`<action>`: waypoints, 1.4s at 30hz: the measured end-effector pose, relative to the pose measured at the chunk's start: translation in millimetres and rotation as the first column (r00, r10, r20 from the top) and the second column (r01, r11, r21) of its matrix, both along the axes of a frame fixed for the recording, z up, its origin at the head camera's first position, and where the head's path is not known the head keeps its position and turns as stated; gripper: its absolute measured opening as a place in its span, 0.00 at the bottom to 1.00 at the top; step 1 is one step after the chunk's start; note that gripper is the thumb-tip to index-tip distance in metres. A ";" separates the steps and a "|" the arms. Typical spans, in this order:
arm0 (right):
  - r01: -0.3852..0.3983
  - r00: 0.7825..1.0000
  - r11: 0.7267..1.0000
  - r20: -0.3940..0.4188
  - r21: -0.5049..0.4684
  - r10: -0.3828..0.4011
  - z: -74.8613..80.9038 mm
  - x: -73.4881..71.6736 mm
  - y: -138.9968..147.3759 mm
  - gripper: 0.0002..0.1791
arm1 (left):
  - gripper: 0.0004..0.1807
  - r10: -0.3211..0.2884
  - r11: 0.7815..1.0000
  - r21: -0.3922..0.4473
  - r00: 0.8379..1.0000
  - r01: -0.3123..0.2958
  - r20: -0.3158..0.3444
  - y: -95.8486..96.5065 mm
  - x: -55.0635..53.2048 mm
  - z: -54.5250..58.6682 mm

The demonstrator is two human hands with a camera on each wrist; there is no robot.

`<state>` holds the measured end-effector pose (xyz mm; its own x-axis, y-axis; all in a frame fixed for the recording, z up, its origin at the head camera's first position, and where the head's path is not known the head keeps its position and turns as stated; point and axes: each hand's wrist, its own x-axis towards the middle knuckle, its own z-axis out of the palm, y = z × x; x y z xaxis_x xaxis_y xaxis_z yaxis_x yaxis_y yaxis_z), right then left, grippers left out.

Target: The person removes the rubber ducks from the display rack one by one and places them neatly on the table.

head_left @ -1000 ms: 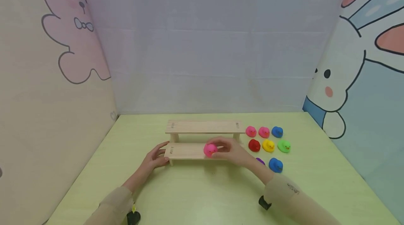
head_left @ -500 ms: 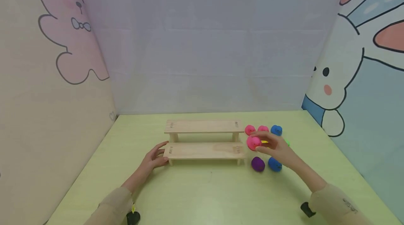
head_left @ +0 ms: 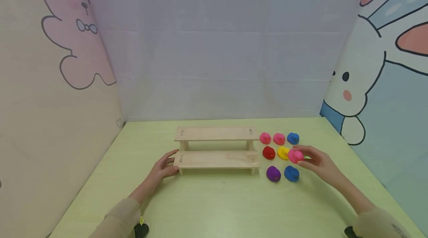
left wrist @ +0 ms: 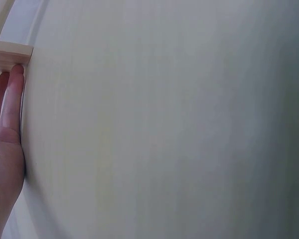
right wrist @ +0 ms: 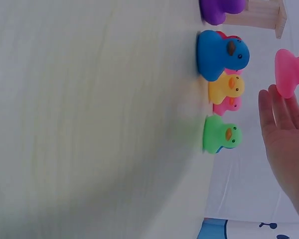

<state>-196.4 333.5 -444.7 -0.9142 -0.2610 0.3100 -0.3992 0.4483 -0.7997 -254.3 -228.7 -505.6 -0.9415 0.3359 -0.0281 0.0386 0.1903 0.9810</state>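
My right hand (head_left: 317, 163) pinches a pink rubber duck (head_left: 295, 156) between fingers and thumb. It is raised above the table, in front of the green rubber duck, which is mostly hidden in the head view. In the right wrist view the green duck (right wrist: 222, 134) stands on the table below that hand. My left hand (head_left: 164, 166) touches the left end of the lower wooden shelf (head_left: 214, 159). Its fingers (left wrist: 12, 107) look nearly straight against the wood in the left wrist view.
Right of the two-step wooden stand, whose upper shelf is behind (head_left: 214, 133), are two pink ducks (head_left: 265, 138), a blue duck (head_left: 293, 138), a red duck (head_left: 269, 153), a yellow duck (head_left: 283, 153), a purple duck (head_left: 273, 174) and another blue duck (head_left: 292, 174). Printed curtains surround the table.
My right hand has carried the pink duck from above the lower shelf rightward, over the ducks, to beside the yellow one. The left hand has stayed at the shelf's end.
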 end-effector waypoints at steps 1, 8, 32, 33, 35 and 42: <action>0.009 1.000 1.000 0.002 0.005 -0.009 -1.8 1.0 2.8 0.24 | 0.36 0.001 1.000 -0.001 1.000 -0.001 0.001 0.1 -0.2 -0.3; 0.032 0.999 0.999 -0.009 0.029 -0.031 -14.6 4.5 24.0 0.24 | 0.35 -0.002 1.000 -0.001 1.000 0.002 0.006 -1.2 -0.4 -1.3; -0.022 0.991 0.994 0.133 0.107 0.007 -36.8 11.3 60.0 0.21 | 0.35 -0.003 1.000 -0.004 1.000 0.003 0.006 0.2 1.1 -0.5; -0.016 0.990 0.993 0.142 0.117 0.000 -37.0 11.1 60.6 0.21 | 0.35 -0.005 1.000 -0.004 1.000 0.005 0.003 0.1 1.3 -0.4; -0.016 0.988 0.989 0.155 0.144 -0.007 -37.1 10.3 62.0 0.21 | 0.35 -0.005 1.000 -0.004 1.000 0.005 -0.001 0.1 1.1 -0.6; -0.003 0.974 0.985 0.222 0.175 -0.037 -35.3 9.7 62.0 0.22 | 0.35 0.013 1.000 -0.016 1.000 -0.013 0.015 0.4 1.3 -0.1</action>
